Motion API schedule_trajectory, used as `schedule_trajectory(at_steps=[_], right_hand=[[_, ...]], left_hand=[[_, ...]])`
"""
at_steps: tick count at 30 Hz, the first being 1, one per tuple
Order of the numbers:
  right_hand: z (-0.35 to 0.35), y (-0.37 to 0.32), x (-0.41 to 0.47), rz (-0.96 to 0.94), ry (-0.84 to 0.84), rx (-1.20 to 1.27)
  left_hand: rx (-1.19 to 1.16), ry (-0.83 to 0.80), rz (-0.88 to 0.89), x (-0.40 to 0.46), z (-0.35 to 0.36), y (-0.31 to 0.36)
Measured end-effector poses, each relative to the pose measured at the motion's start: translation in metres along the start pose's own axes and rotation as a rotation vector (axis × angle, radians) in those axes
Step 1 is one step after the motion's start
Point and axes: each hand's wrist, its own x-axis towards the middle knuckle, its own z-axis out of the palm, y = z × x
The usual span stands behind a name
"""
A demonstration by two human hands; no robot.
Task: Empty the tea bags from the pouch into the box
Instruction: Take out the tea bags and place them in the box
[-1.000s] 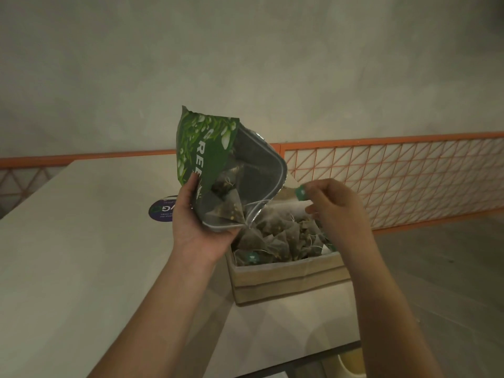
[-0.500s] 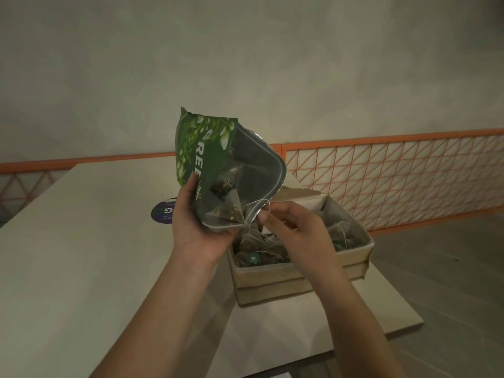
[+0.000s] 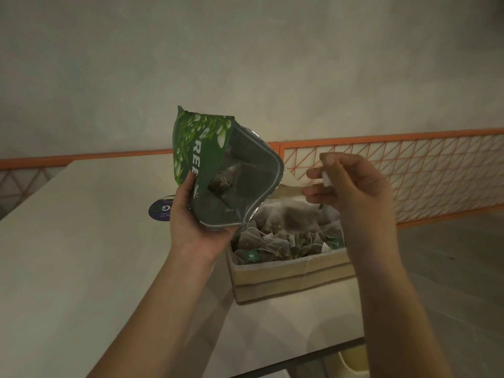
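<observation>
left hand: grips pouch, mouth tilted over box
right hand: pinches tea bag tag above box
box: near desk corner

Pouch: green outside, white leaf-and-flower print, white lettering; inside grey-silver. Tea bags in box: grey-brown mesh, white strings, small white and teal tags. Box: plain tan cardboard. Tabletop: pale off-white. Round sticker near tabletop's far edge: dark blue, white and green print. Railing behind: orange frame, orange triangle lattice. Wall: mottled grey.
</observation>
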Motion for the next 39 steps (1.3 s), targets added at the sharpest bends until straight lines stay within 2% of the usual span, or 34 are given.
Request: schedule_trajectory(at_steps=[4,10,12,15,17,19,22,25,28,30,32,33,35,39], right_hand=[[-0.014,0.019,0.005,0.072,0.016,-0.15],[-0.019,0.047,0.008,0.112,0.02,-0.181],[-0.02,0.055,0.008,0.039,0.006,-0.387],[-0.019,0.065,0.003,-0.164,0.013,-0.929],[-0.016,0.063,-0.003,-0.2,0.03,-1.102],[-0.017,0.058,-0.008,-0.115,-0.049,-1.09],[-0.016,0.051,-0.01,0.15,-0.299,-1.003],[-0.012,0.048,-0.012,0.157,-0.478,-1.128],[-0.014,0.047,-0.012,0.134,-0.496,-1.151],[-0.013,0.052,-0.014,-0.017,-0.398,-1.184],[-0.004,0.056,-0.019,-0.218,-0.265,-1.111],[0.003,0.056,-0.023,-0.268,-0.253,-1.058],[0.015,0.056,-0.03,-0.272,-0.329,-1.013],[0.028,0.06,-0.034,-0.206,-0.433,-1.091]], left_hand=[[0.002,0.004,0.011,-0.001,0.0,-0.002],[0.001,0.028,0.022,0.0,0.001,-0.004],[0.011,0.028,0.028,0.0,0.0,-0.004],[0.018,0.031,0.025,0.001,0.0,-0.003],[0.021,0.029,0.019,0.001,0.0,-0.002],[0.018,0.024,0.014,0.001,-0.001,-0.002],[0.019,0.024,0.011,0.002,-0.003,-0.001],[0.008,0.022,0.001,0.002,-0.001,-0.002],[0.002,0.02,0.002,0.0,0.0,-0.003],[0.006,0.02,0.001,-0.001,0.001,-0.003],[0.009,0.021,0.002,-0.001,0.002,-0.003],[0.004,0.02,0.002,-0.001,0.001,-0.003],[0.005,0.013,0.005,-0.001,0.001,-0.002],[0.003,0.008,0.002,-0.001,0.0,-0.002]])
